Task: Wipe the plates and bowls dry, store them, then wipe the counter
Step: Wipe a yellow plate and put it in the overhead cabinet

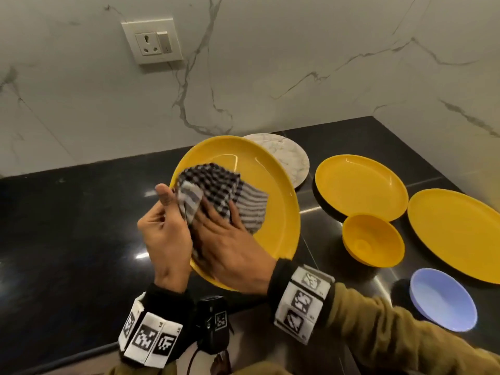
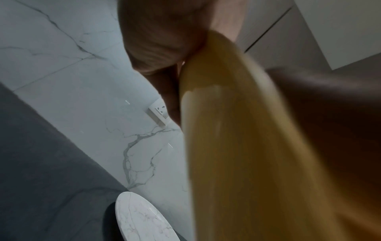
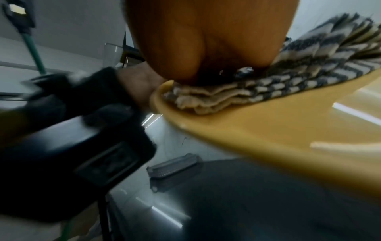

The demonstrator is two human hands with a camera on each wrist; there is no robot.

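I hold a large yellow plate (image 1: 270,185) tilted above the black counter (image 1: 67,226). My left hand (image 1: 165,212) grips its left rim, thumb on the front and fingers behind. My right hand (image 1: 221,220) lies flat on a folded black-and-white checked cloth (image 1: 216,182) and presses it against the plate's inner face. In the left wrist view the plate's underside (image 2: 237,146) fills the right half, below my fingers (image 2: 156,40). The right wrist view shows my palm (image 3: 206,40) on the cloth (image 3: 268,84), which lies on the plate (image 3: 268,130).
On the counter to the right lie a marble-patterned plate (image 1: 289,155), a yellow plate (image 1: 361,186), a bigger yellow plate (image 1: 460,234), a yellow bowl (image 1: 373,239) and a blue bowl (image 1: 443,299). A wall socket (image 1: 153,40) sits in the marble backsplash.
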